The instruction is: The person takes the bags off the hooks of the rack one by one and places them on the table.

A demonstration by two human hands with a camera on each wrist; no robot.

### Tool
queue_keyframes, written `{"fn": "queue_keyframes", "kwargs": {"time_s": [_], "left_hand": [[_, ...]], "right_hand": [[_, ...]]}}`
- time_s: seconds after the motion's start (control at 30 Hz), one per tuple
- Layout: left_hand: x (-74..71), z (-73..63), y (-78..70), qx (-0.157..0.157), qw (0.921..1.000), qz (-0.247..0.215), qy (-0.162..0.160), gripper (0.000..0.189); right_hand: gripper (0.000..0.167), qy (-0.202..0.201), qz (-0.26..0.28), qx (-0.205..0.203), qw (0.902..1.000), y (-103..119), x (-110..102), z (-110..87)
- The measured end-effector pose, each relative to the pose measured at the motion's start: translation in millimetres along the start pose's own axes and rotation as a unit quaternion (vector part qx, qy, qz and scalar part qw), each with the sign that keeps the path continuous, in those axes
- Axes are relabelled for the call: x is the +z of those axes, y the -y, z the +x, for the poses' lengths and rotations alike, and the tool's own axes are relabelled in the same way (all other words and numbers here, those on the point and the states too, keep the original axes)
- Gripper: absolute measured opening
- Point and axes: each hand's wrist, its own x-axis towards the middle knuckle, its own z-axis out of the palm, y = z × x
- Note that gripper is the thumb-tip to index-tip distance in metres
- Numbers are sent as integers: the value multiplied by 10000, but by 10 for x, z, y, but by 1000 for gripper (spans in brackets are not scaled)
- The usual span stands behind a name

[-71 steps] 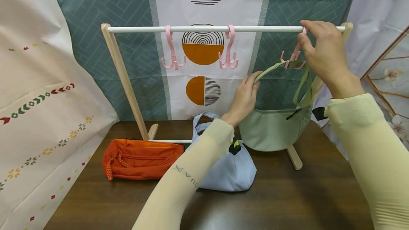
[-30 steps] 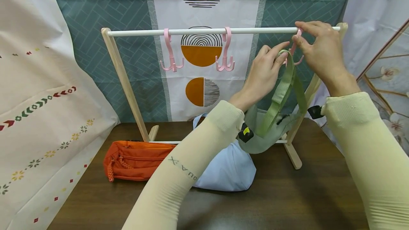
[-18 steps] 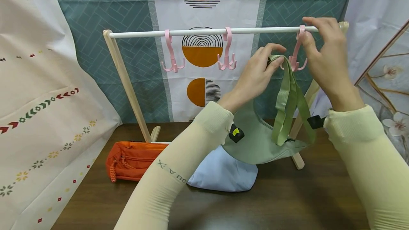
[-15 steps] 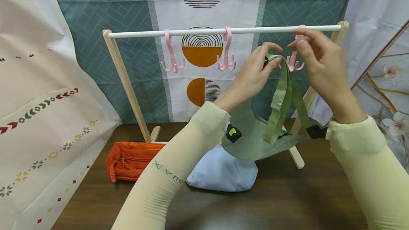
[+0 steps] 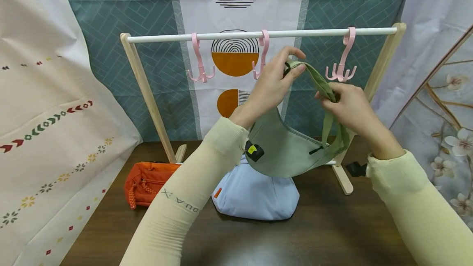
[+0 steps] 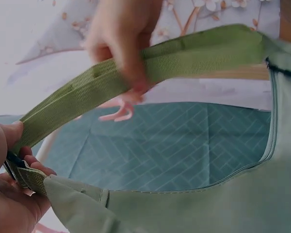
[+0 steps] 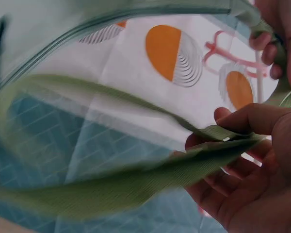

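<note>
A pale green shoulder bag (image 5: 284, 151) hangs in the air in front of the rack, its body tilted below the hands. My left hand (image 5: 271, 79) pinches the bag's strap (image 5: 314, 78) at the buckle end, seen close in the left wrist view. Farther along, my right hand (image 5: 349, 106) grips the same strap between thumb and fingers; in the right wrist view the strap (image 7: 136, 182) passes through that hand. Just above the right hand, the rightmost pink hook (image 5: 341, 58) hangs on the white bar with nothing on its prongs.
The rack's white bar (image 5: 221, 36) carries two more pink hooks, a left one (image 5: 199, 60) and a middle one (image 5: 264, 48). On the brown table (image 5: 236, 241) lie an orange-red pouch (image 5: 148, 180) and a light blue bag (image 5: 258, 200), the latter under the green bag.
The right hand has let go of the rightmost hook and moved down onto the green strap. The left hand has carried the strap off that hook and leftward, with the bag body following.
</note>
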Motion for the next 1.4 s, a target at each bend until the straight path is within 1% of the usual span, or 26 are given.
{"fn": "queue_keyframes", "kwargs": {"time_s": [0.17, 0.27, 0.43, 0.53, 0.6, 0.67, 0.7, 0.77, 0.8, 0.83, 0.87, 0.93, 1.0, 1.07, 1.1, 1.17, 1.2, 1.27, 1.3, 1.4], "left_hand": [[-155, -69, 28, 144, 9996, -67, -246, 29], [-228, -93, 32, 105, 9993, -180, -315, 28], [-315, -121, 77, 124, 9987, -274, -421, 27], [-357, -145, 99, 88, 9985, -318, -437, 25], [-384, -172, 112, 60, 9988, -282, -405, 24], [-413, -217, 128, 47, 9995, -106, -302, 23], [-426, -245, 140, 98, 9996, 40, -246, 23], [-454, -315, 168, 274, 9988, 393, -122, 22], [-467, -357, 185, 395, 9975, 581, -64, 21], [-480, -404, 201, 511, 9958, 756, -21, 20], [-490, -451, 221, 632, 9941, 882, 11, 20], [-509, -556, 267, 792, 9907, 1101, 55, 18], [-527, -664, 327, 777, 9890, 1256, 64, 17], [-546, -766, 400, 669, 9893, 1292, 84, 16], [-553, -818, 453, 567, 9906, 1240, 117, 15], [-567, -916, 567, 288, 9932, 1106, 232, 15], [-572, -961, 627, 140, 9943, 1005, 317, 16], [-569, -1043, 755, -227, 9960, 660, 557, 19], [-565, -1080, 816, -445, 9957, 440, 677, 21], [-545, -1153, 952, -888, 9919, -128, 896, 25]], "right_hand": [[11, 352, -211, 35, 9992, -199, -15, -145], [13, 647, -222, 207, 9974, -318, -40, -226], [22, 1482, -179, 481, 9876, -515, -122, -320], [27, 1886, 26, 568, 9804, -630, -159, -356], [31, 2148, 479, 784, 9723, -693, -174, -378], [36, 2358, 1136, 1218, 9574, -738, -189, -391], [37, 2404, 1460, 1443, 9487, -756, -197, -394], [40, 2390, 2046, 1886, 9303, -781, -212, -391], [40, 2324, 2237, 2028, 9246, -787, -222, -385], [40, 2230, 2330, 2114, 9227, -790, -233, -377], [39, 2125, 2343, 2110, 9249, -790, -248, -368], [33, 1834, 2334, 1993, 9339, -784, -277, -349], [25, 1544, 2270, 1702, 9464, -773, -326, -335], [23, 1228, 2230, 1325, 9579, -751, -383, -335], [24, 1095, 2221, 1051, 9631, -741, -417, -338], [28, 920, 2205, 479, 9699, -720, -499, -348], [29, 843, 2273, 231, 9699, -707, -539, -351], [31, 762, 2203, -178, 9723, -687, -618, -358], [30, 751, 2154, -343, 9730, -678, -657, -354], [28, 867, 1975, -484, 9753, -661, -747, -321]]}}
